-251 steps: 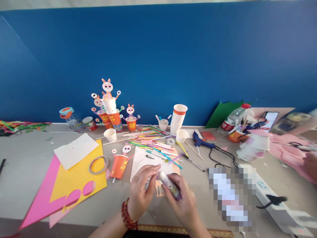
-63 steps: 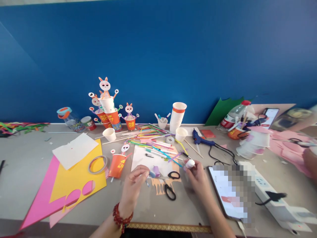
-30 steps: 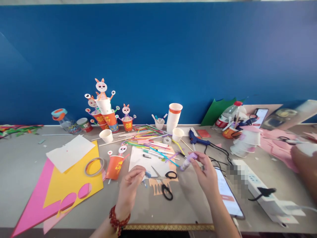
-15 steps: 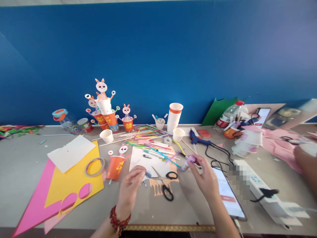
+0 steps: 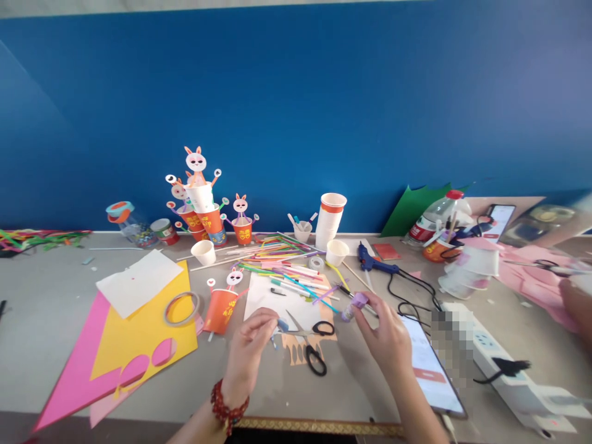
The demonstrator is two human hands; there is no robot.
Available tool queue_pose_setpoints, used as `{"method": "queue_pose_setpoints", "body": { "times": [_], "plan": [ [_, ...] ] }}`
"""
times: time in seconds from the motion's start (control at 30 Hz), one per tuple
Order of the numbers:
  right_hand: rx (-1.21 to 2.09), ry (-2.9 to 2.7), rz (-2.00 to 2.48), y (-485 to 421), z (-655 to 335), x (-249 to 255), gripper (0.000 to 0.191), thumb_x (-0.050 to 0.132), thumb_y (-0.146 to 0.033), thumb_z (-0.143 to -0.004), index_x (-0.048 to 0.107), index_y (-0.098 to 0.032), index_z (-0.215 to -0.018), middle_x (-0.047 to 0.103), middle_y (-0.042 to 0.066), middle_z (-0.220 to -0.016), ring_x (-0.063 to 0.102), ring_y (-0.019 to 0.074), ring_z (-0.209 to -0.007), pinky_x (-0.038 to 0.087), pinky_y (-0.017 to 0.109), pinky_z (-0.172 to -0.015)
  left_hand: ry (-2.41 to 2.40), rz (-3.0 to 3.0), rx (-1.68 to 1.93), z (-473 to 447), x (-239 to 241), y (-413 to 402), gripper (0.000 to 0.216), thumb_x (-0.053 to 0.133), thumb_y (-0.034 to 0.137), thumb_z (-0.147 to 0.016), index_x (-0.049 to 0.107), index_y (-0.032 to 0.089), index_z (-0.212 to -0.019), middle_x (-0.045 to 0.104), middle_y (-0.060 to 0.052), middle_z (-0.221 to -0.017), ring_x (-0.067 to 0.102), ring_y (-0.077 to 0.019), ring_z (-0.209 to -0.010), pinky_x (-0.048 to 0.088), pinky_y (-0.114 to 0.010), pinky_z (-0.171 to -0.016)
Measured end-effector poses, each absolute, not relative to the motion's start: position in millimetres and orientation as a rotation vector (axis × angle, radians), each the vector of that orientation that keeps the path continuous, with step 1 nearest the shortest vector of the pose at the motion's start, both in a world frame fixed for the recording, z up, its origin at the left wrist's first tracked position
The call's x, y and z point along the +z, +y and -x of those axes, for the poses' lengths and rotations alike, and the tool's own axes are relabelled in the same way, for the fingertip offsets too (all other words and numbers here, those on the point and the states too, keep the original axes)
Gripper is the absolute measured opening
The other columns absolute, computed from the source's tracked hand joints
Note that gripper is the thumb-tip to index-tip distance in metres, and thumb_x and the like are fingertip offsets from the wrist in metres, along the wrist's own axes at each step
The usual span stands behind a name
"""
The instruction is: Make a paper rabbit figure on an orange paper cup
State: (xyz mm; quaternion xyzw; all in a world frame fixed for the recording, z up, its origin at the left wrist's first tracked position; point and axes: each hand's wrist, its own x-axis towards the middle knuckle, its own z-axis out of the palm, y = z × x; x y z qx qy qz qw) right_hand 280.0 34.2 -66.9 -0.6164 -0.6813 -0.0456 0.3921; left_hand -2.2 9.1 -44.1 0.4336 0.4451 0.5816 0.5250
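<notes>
My left hand (image 5: pixel 252 348), a red bead bracelet at its wrist, pinches a small blue piece (image 5: pixel 282 324) whose kind I cannot make out. In my right hand (image 5: pixel 386 333) is a purple glue stick (image 5: pixel 353 307), held tilted between thumb and fingers. Between my hands, black-handled scissors (image 5: pixel 316 360) lie spread over white paper (image 5: pixel 259 302) and a cut peach paper scrap (image 5: pixel 300 350). An orange paper cup with a rabbit head (image 5: pixel 221 311) rests beyond my left hand. Markers and coloured sticks (image 5: pixel 282 250) are strewn behind.
Yellow card (image 5: pixel 182 336) and a tape roll (image 5: pixel 182 309) lie left. Finished rabbit cups (image 5: pixel 203 203) stand by the blue wall. Rightward are a glue gun (image 5: pixel 375 262), a phone (image 5: pixel 430 370), a power strip (image 5: pixel 497 361) and another person's hand (image 5: pixel 576 302) near scissors.
The view has turned slightly left, so the table's things sit a little farther right. Both hands keep their holds, almost unmoved.
</notes>
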Motion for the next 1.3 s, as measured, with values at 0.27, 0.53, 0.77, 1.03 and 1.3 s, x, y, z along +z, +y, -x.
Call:
{"method": "queue_pose_setpoints", "body": {
  "times": [0.27,0.53,0.77,1.03,1.3],
  "plan": [
    [-0.175,-1.63,1.213,18.8,-250.9,-36.8,0.034,0.071,-0.022,-0.081,0.06,-0.025,-0.113,0.068,0.012,-0.108,0.062,0.0317,-0.104,0.048,0.049,-0.091,0.756,-0.529,1.048,-2.3,-27.6,11.7,0.016,0.072,0.027,-0.074,0.067,0.013,-0.067,0.059,-0.004,-0.075,0.054,-0.0157,-0.074,0.044,-0.031,-0.076],
    [0.87,-1.82,0.858,11.2,-178.2,0.4,0.007,0.059,-0.017,-0.088,0.065,-0.021,-0.087,0.067,0.002,-0.078,0.064,0.0165,-0.074,0.051,0.027,-0.068,0.425,-0.019,0.574,-8.1,-29.1,8.0,0.01,0.064,0.016,-0.072,0.061,0.011,-0.063,0.057,-0.001,-0.06,0.054,-0.0116,-0.061,0.043,-0.029,-0.074],
    [1.003,-1.82,0.901,18.4,-176.4,0.4,0.008,0.061,-0.017,-0.085,0.063,-0.019,-0.079,0.064,0.001,-0.076,0.061,0.0151,-0.072,0.047,0.025,-0.067,0.356,0.005,0.571,-4.7,-32.2,5.7,0.011,0.062,0.017,-0.073,0.06,0.012,-0.063,0.059,-0.001,-0.063,0.055,-0.0126,-0.063,0.043,-0.032,-0.078],
    [1.167,-1.84,0.904,19.3,-176.4,7.6,0.012,0.06,-0.018,-0.086,0.061,-0.019,-0.074,0.061,0.0,-0.073,0.059,0.0138,-0.068,0.046,0.024,-0.065,0.38,-0.136,0.631,-6.8,-35.0,1.0,0.012,0.063,0.018,-0.077,0.064,0.011,-0.068,0.061,-0.004,-0.066,0.056,-0.0139,-0.067,0.044,-0.034,-0.078],
    [1.104,-1.984,1.034,25.7,-180.0,10.8,0.01,0.061,-0.011,-0.081,0.062,-0.019,-0.076,0.062,-0.002,-0.072,0.058,0.0128,-0.069,0.042,0.022,-0.064,0.939,-0.983,1.075,14.3,-27.0,2.5,0.018,0.06,0.033,-0.088,0.065,0.016,-0.082,0.061,-0.002,-0.08,0.055,-0.0163,-0.083,0.042,-0.027,-0.08]
  ]
}}
